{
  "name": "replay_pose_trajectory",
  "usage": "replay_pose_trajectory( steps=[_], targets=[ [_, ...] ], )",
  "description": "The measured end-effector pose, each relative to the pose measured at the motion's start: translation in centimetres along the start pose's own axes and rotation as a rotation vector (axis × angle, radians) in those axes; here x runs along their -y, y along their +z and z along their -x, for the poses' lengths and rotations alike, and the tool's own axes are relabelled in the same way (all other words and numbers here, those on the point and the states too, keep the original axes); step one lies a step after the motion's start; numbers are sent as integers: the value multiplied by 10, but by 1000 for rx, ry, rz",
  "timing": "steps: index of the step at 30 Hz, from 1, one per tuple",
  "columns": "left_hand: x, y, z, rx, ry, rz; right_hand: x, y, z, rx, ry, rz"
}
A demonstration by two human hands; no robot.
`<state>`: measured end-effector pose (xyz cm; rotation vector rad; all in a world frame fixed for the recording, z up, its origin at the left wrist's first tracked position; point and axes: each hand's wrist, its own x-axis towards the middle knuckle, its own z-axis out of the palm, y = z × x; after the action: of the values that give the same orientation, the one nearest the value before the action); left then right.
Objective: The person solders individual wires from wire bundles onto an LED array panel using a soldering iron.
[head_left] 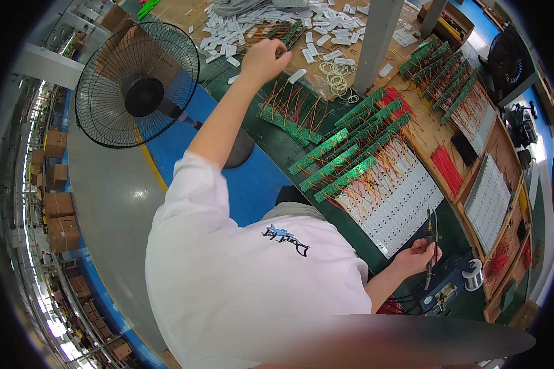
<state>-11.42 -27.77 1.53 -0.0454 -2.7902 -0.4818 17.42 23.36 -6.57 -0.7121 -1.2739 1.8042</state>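
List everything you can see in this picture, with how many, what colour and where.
Circuit board strips: many, green with red and yellow wires, rows across the bench middle and far right.
Perforated panels: two visible, white, right of the strips.
Small flat pieces: a heap, white, top of the bench.
Rubber bands: a small pile, pale, by the grey post.
Loose wires: bundle, red, right side.
Solder spool: one, silver, lower right.
Soldering iron: one, dark, in the right hand.
Fan: one, black, on the floor at left; another at top right.
Cardboard boxes: several, brown, far left.
Left hand: reaching to the boards at top.
Right hand: gripping the iron.
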Motion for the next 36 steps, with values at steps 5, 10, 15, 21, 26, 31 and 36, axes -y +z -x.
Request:
replay_pose_trajectory(
  steps=[5, 10, 15, 21, 26, 31, 36],
  targets=[
    [13, 58, -61, -44, -78, -379, -7, -12, -1, 19, 7, 22],
    [24, 72, -69, -60, -45, -455, -16, -8, -6, -28, 4, -50],
    [24, 61, -78, -278, 43, -298, -7, 1, -1, -67, 34, -47],
    [13, 60, -73, 29, -23, -523, -8, -3, -2, 34, 27, -27],
    [21, 56, -70, -26, -37, -495, -9, -6, -1, 30, 24, -122],
    [37, 25, -79, -172, -71, -418, -5, -8, 0, 39, 25, -163],
    [73, -16, -85, -219, -125, 70, -5, -5, -2, 50, 39, -149]
  ],
)
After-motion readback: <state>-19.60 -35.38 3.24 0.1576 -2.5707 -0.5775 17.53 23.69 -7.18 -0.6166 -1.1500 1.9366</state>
